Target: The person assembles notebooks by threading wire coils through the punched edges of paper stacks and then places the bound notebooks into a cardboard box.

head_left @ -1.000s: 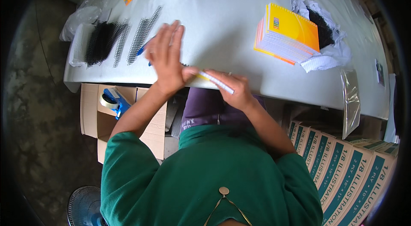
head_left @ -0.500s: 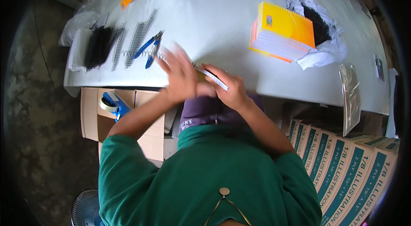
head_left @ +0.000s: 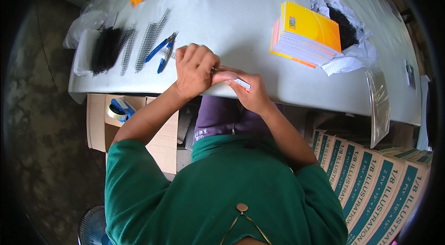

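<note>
Partly hidden, a white-edged pad (head_left: 243,83) gripped in the right hand (head_left: 255,93); left hand (head_left: 195,70) curled alongside, hold unclear.

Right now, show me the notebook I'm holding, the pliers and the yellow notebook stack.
Held notebook (head_left: 243,84): head view, on white page edges.
Pliers (head_left: 156,50): head view, on one blue handle.
Notebook stack (head_left: 308,27): head view, on yellow top cover.

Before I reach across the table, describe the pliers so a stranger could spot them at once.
Find the white-covered table, then its near edge, left of the middle. Just left of the person's left hand, the pliers lie pointing toward the far side. Their two spread blue handles set them apart from the dark wire coils on their other side.
</note>
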### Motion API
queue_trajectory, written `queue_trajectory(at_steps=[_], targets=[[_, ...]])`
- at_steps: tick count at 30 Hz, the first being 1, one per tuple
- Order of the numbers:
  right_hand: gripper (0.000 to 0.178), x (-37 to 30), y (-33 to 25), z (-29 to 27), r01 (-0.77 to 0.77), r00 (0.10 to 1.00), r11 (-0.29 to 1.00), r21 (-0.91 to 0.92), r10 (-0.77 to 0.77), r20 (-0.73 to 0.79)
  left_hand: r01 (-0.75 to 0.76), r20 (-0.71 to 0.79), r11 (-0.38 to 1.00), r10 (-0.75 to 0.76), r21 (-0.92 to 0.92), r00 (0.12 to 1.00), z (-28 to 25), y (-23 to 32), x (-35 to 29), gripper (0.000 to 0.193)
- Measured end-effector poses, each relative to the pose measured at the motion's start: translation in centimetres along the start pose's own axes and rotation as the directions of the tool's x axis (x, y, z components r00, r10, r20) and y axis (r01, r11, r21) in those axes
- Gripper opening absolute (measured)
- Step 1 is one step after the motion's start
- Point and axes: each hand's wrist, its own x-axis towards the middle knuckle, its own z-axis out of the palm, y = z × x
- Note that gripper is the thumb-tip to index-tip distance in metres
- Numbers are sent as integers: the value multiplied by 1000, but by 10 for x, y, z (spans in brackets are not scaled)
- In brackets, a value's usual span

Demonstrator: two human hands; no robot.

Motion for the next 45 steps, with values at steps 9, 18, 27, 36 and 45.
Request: queue_trajectory(at_steps=[9,18,27,36,45], targets=[[31,-1,-5,0,146,989,972,-185,-145,21,-514,-218,746,635,424,741,72,-9,-50,129],[36,-5,5,6,110,993,969,-220,-119,-28,-433,-287,854,509,290,811,95,-8,-60,127],[34,-5,2,4,42,998,992,-120,-47,-44,-392,-406,915,397,99,823,94,6,-71,90],[21,4,-3,-6,-164,985,984,-69,167,41,-159,6,982,160,-98,987,-44,0,6,19],[23,5,-2,-7,-138,988,987,-88,143,58,-67,49,990,74,-128,996,-53,7,18,26]])
